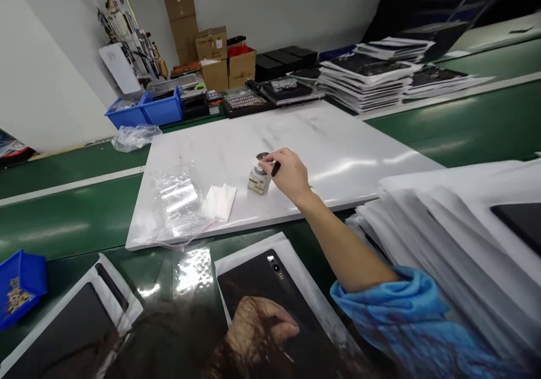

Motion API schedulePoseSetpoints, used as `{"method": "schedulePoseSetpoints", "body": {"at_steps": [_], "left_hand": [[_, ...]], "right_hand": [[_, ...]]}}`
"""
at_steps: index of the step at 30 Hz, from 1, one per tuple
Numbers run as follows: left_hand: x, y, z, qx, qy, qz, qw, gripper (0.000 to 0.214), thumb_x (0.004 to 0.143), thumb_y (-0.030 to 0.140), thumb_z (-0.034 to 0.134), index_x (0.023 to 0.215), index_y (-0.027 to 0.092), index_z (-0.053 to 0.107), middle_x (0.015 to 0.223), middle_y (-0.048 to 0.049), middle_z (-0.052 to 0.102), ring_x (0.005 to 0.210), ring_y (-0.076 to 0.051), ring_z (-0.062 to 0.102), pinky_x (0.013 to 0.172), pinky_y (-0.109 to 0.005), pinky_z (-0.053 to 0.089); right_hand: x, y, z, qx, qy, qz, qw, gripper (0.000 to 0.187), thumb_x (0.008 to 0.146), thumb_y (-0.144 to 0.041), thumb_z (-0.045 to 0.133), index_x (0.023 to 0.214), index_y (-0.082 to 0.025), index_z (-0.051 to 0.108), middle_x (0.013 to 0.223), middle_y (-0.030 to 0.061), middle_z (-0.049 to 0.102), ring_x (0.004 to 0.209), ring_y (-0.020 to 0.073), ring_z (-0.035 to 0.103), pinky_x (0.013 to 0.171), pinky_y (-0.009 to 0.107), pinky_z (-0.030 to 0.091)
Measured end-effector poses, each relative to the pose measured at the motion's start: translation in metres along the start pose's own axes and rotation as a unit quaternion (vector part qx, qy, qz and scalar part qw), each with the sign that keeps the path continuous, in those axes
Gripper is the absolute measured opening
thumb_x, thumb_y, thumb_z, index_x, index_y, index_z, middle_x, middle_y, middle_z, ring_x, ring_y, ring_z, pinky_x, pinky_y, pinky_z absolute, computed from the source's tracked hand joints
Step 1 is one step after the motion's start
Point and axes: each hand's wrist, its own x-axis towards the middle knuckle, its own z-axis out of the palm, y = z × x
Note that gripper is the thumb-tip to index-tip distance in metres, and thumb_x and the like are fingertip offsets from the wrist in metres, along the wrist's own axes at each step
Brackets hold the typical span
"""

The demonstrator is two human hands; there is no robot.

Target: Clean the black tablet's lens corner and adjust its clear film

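**Narrow Footing, Crowded Reach**

The right hand (289,175) sits near the middle of the white marble slab (296,125), thumb and fingers drawn together around a small black item (275,168), with the fingertips at a round metal disc (261,162) that tops a small carton (258,183). Carton and disc stand at about the slab's centre. The forearm comes in from 4 o'clock, and a clear zip bag (175,201) and a white cloth (220,201) lie at 9 o'clock. A blue sleeve (393,317) runs back over the green desk (71,215), beside a tall pile of white-sleeved tablets (443,227) at 4 o'clock. At 6 o'clock a hand-shaped form (262,325) lies on a dark tablet (270,305); I cannot tell whether it is the left hand or a reflection, or how it stands.

The carton looks narrow under its disc, so a sideways push could topple it on the polished stone. A dropped black item could slide toward the bag. A dragged sleeve could catch the pile's edge and spill its sheets.
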Motion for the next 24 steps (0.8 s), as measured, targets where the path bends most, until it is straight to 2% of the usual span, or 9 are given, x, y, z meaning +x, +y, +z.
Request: {"method": "schedulePoseSetpoints", "body": {"at_steps": [2,5,6,8,11,15,18,24], "left_hand": [[0.000,0.004,-0.002,-0.008,-0.008,-0.001,1.000,0.012,0.075,0.032,0.063,0.079,0.031,0.074,0.079,-0.0037,0.078,0.076,-0.024,0.072,0.070,-0.026,0.054],[0.000,0.008,-0.003,-0.019,-0.015,-0.006,1.000,0.014,0.077,0.028,0.062,0.081,0.026,0.075,0.080,-0.0053,0.077,0.075,-0.022,0.072,0.071,-0.024,0.054],[0.000,0.008,-0.003,-0.021,-0.018,-0.006,1.000,0.014,0.077,0.027,0.062,0.082,0.025,0.075,0.080,-0.0061,0.077,0.075,-0.022,0.072,0.071,-0.024,0.054],[0.001,0.009,-0.003,-0.024,-0.027,-0.003,0.999,0.016,0.077,0.027,0.061,0.083,0.023,0.075,0.080,-0.0074,0.077,0.075,-0.022,0.072,0.071,-0.024,0.054],[0.001,0.008,-0.003,-0.031,-0.043,0.000,0.999,0.017,0.078,0.028,0.060,0.085,0.020,0.074,0.081,-0.0084,0.077,0.075,-0.022,0.072,0.072,-0.024,0.054],[0.000,0.008,-0.005,-0.043,-0.058,-0.010,0.997,0.020,0.079,0.027,0.059,0.085,0.015,0.074,0.082,-0.0100,0.076,0.075,-0.022,0.072,0.071,-0.023,0.054],[0.001,0.009,-0.007,-0.052,-0.066,-0.016,0.996,0.018,0.080,0.026,0.059,0.085,0.017,0.073,0.082,-0.0082,0.076,0.076,-0.022,0.072,0.071,-0.024,0.055],[0.000,0.003,-0.005,-0.032,-0.055,0.018,0.998,0.013,0.079,0.019,0.061,0.081,0.014,0.073,0.078,-0.0094,0.076,0.071,-0.020,0.072,0.068,-0.021,0.056]], "right_hand": [[-0.022,0.002,-0.009,0.016,0.002,-0.005,1.000,0.011,0.104,-0.031,0.077,0.095,-0.028,0.083,0.108,0.0086,0.079,0.106,0.0323,0.076,0.093,0.046,0.065],[-0.085,0.001,-0.030,0.079,0.002,-0.072,0.994,0.011,0.110,-0.033,0.075,0.105,-0.027,0.083,0.104,0.0081,0.080,0.096,0.0294,0.078,0.087,0.046,0.067],[-0.111,0.000,-0.036,0.094,-0.018,-0.104,0.990,0.009,0.110,-0.031,0.076,0.104,-0.028,0.083,0.099,0.0072,0.080,0.092,0.0293,0.078,0.084,0.046,0.068],[-0.159,-0.002,-0.042,0.098,-0.053,-0.118,0.987,0.015,0.109,-0.024,0.075,0.098,-0.031,0.084,0.093,0.0061,0.082,0.083,0.0289,0.079,0.075,0.046,0.069],[-0.203,-0.001,-0.040,0.088,-0.105,-0.130,0.982,0.021,0.106,-0.022,0.078,0.091,-0.035,0.086,0.086,0.0045,0.083,0.073,0.0278,0.077,0.063,0.044,0.066],[-0.209,0.010,-0.033,0.071,-0.118,-0.143,0.980,0.019,0.106,-0.019,0.079,0.094,-0.030,0.088,0.090,0.0076,0.084,0.076,0.0270,0.075,0.066,0.043,0.065],[-0.205,0.017,-0.036,0.085,-0.129,-0.172,0.973,0.019,0.108,-0.018,0.080,0.093,-0.028,0.085,0.088,0.0054,0.083,0.077,0.0237,0.074,0.067,0.038,0.063],[-0.205,0.018,-0.043,0.081,-0.124,-0.177,0.973,0.015,0.107,-0.013,0.081,0.099,-0.026,0.083,0.090,0.0052,0.082,0.078,0.0224,0.072,0.066,0.036,0.061]]}}
